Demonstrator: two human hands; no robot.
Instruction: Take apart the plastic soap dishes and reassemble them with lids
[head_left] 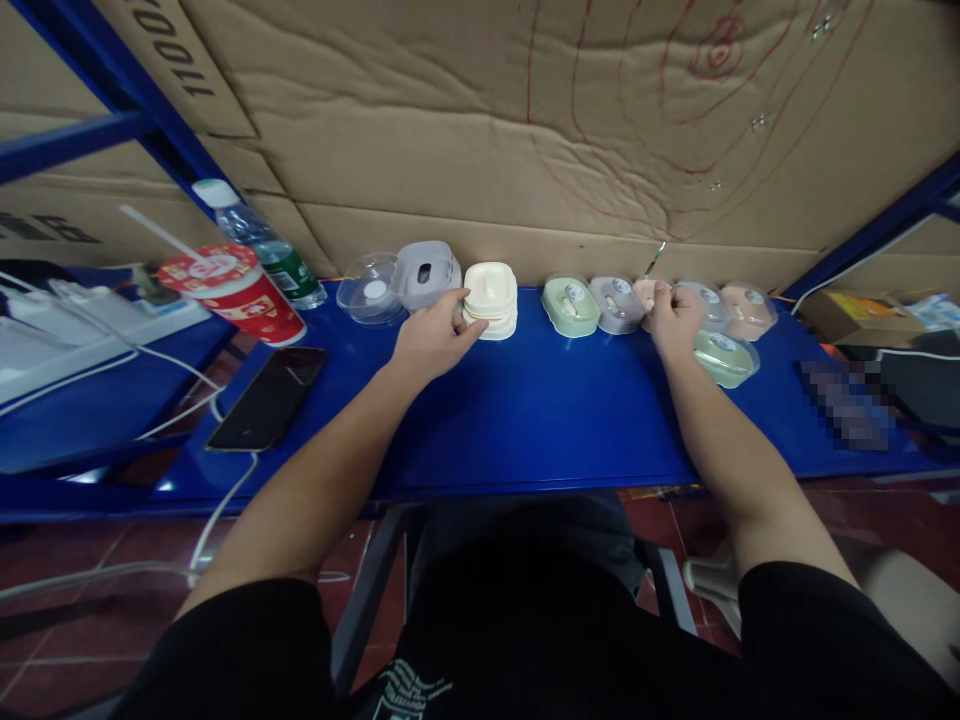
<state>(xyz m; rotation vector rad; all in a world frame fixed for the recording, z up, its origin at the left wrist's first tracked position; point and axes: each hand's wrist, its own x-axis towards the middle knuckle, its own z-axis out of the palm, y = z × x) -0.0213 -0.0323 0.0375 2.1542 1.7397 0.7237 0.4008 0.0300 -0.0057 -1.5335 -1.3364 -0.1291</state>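
My left hand (pixel 433 338) curls round the left side of a small stack of cream-coloured plastic boxes (pixel 491 290), thumb at the front corner and forefinger near the top edge. Just left of it stand a grey open box (pixel 427 272) and a clear plastic lid (pixel 369 290). My right hand (pixel 677 318) is closed, fingertips together at a pink lidded box (pixel 646 292) that it partly covers; what lies between the fingers is hidden. Beside it are a green box (pixel 571 306), a grey-purple box (pixel 616 304), another pink box (pixel 748 310) and a nearer green box (pixel 725 357).
On the left of the blue table (pixel 540 430) are a red cup (pixel 259 305) with a straw, a water bottle (pixel 274 250) and a phone (pixel 268 398) with a white cable. A thin stick-like object (pixel 656 257) rises behind the boxes. A cardboard wall (pixel 420 130) closes the back.
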